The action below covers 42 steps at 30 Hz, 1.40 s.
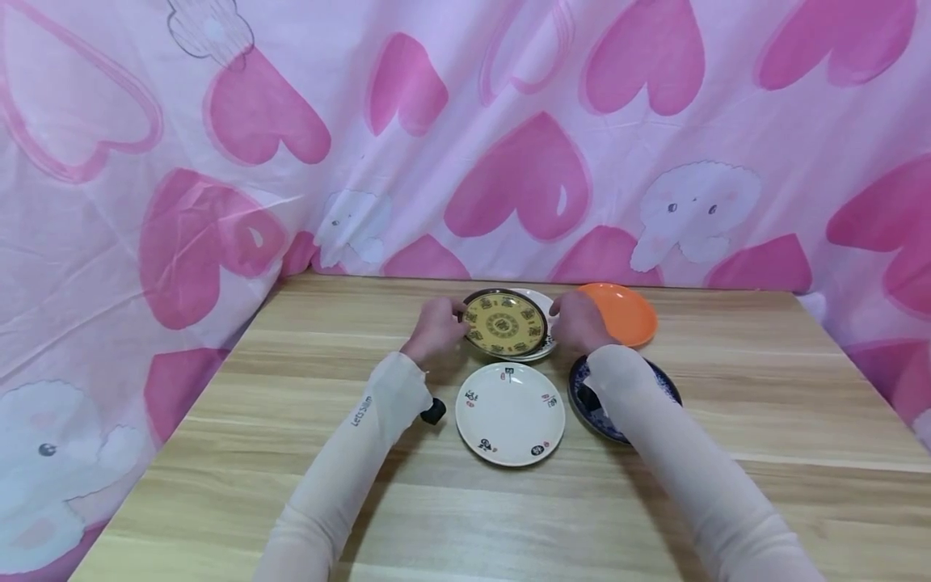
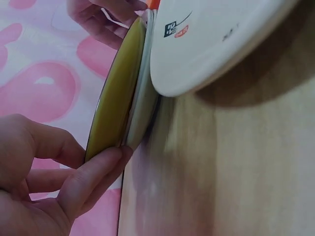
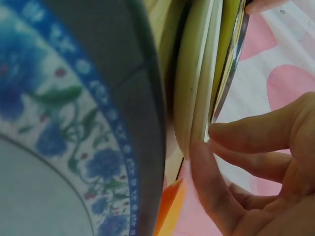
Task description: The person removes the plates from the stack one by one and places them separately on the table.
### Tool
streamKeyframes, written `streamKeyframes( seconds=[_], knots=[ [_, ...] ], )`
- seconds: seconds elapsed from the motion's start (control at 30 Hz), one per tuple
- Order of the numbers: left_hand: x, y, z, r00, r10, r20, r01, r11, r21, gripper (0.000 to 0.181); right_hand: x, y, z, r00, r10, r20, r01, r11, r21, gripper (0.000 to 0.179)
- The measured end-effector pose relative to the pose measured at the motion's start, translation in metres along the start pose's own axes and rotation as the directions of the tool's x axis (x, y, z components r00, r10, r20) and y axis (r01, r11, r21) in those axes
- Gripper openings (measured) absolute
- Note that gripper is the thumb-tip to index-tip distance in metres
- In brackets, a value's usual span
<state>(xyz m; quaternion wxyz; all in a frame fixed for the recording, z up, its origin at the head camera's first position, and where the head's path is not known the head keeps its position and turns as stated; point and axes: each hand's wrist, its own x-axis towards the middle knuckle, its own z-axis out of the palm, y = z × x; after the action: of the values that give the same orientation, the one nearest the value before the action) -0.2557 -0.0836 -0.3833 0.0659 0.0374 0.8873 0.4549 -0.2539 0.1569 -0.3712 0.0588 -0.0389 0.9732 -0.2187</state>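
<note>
A yellow patterned plate (image 1: 504, 325) with a dark rim lies over white crockery near the table's back edge. My left hand (image 1: 436, 330) pinches the yellow plate's left rim, fingers beneath it and touching the white rim in the left wrist view. Opposite, my right hand (image 1: 580, 322) has thumb and finger about the edge of a white plate (image 1: 539, 301) under the yellow one. Two pale rims show stacked there in the right wrist view. Closer to me lies another white plate (image 1: 511, 416) with small black and red marks.
An orange plate (image 1: 627, 315) lies just beyond my right hand. Below my right forearm is a dark blue floral plate (image 1: 595, 416), partly hidden by the sleeve. A pink heart-print cloth (image 1: 516, 178) hangs behind the wood-grain table (image 1: 240, 436).
</note>
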Motion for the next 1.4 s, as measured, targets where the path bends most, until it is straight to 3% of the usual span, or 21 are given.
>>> streamKeyframes(
  seconds=[0.2, 0.27, 0.43, 0.7, 0.8, 1.0, 1.27, 1.4],
  knots=[
    [0.001, -0.010, -0.005, 1.000, -0.006, -0.011, 0.005, 0.998, -0.057, 0.043, 0.002, 0.001, 0.000, 0.995, 0.034, 0.098, -0.035, 0.999, 0.017, 0.040],
    [0.002, -0.013, -0.006, 1.000, -0.018, -0.005, 0.017, 0.994, -0.111, 0.042, 0.003, 0.001, 0.000, 0.992, 0.047, 0.120, -0.051, 0.998, 0.028, 0.040],
    [0.001, -0.018, -0.007, 0.998, -0.056, 0.005, 0.055, 0.971, -0.234, 0.042, 0.004, 0.002, 0.000, 0.992, 0.037, 0.121, -0.041, 0.999, 0.028, 0.040],
    [-0.008, -0.021, -0.019, 0.997, -0.076, -0.002, 0.072, 0.939, -0.336, 0.046, 0.004, 0.000, 0.000, 0.990, 0.050, 0.130, -0.054, 0.998, 0.031, 0.040],
    [-0.015, -0.022, -0.027, 0.998, -0.066, 0.003, 0.063, 0.939, -0.339, 0.047, 0.005, 0.000, 0.000, 0.989, 0.062, 0.138, -0.067, 0.997, 0.030, 0.039],
    [-0.025, -0.030, -0.046, 0.999, -0.033, 0.004, 0.033, 0.963, -0.267, 0.045, 0.005, 0.000, 0.000, 0.985, 0.083, 0.154, -0.091, 0.995, 0.044, 0.039],
    [-0.035, -0.044, -0.071, 0.996, -0.077, 0.042, 0.085, 0.960, -0.267, 0.047, 0.002, 0.004, -0.002, 0.979, 0.108, 0.172, -0.120, 0.991, 0.060, 0.040],
    [-0.041, -0.051, -0.085, 0.996, -0.070, 0.057, 0.081, 0.968, -0.238, 0.048, 0.002, 0.004, -0.002, 0.979, 0.115, 0.170, -0.128, 0.990, 0.068, 0.040]
  ],
)
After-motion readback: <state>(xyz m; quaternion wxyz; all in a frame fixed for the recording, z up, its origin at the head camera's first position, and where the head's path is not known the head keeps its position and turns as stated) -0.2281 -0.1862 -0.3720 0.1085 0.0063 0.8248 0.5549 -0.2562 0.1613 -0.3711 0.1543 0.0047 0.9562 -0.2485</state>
